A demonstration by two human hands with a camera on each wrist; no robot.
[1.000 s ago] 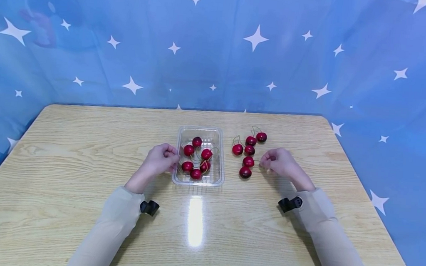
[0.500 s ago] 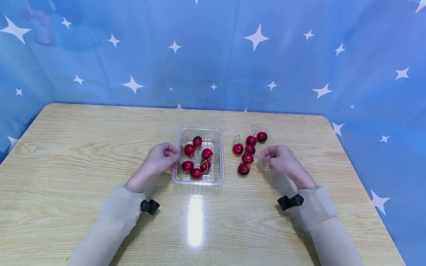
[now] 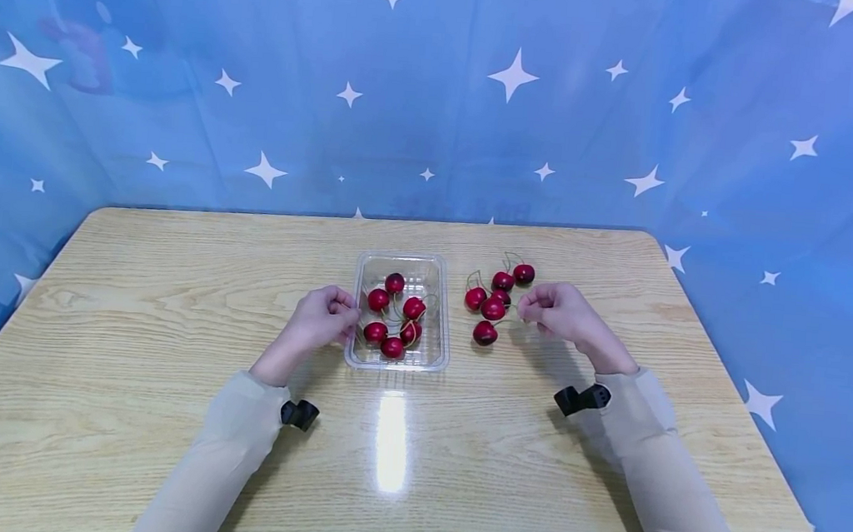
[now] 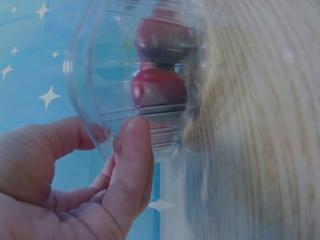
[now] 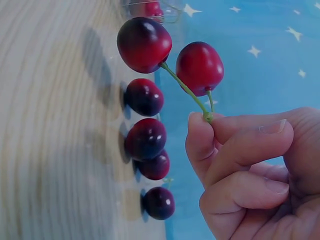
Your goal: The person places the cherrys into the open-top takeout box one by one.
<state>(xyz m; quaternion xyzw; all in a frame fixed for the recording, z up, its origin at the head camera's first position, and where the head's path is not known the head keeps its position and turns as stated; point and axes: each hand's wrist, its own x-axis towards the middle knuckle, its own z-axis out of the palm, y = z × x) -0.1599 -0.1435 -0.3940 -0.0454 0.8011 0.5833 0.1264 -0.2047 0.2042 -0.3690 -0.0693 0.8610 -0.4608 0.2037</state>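
Observation:
My right hand (image 3: 561, 317) pinches the joined green stem (image 5: 208, 116) of a pair of dark red cherries (image 5: 144, 45) between thumb and forefinger. In the right wrist view both hang apart from the tabletop, their shadows set off to the side. At the clear plastic container (image 3: 396, 369), my left hand (image 3: 317, 317) grips the left side, thumb at the rim (image 4: 75, 75) and fingers against the outer wall. Several cherries with stems (image 3: 392, 348) lie inside it. Just beyond the held pair, several more cherries (image 3: 476, 298) rest on the table in a loose cluster.
The wood-grain table (image 3: 166, 321) has a bright light reflection (image 3: 392, 443) in front of the container. A blue curtain with white stars (image 3: 440, 92) stands behind the table's back edge and along its right side. Each wrist carries a small black camera (image 3: 581, 400).
My right hand has moved slightly away from me and up, taking the pair of cherries with it. The left hand and the container have stayed in place.

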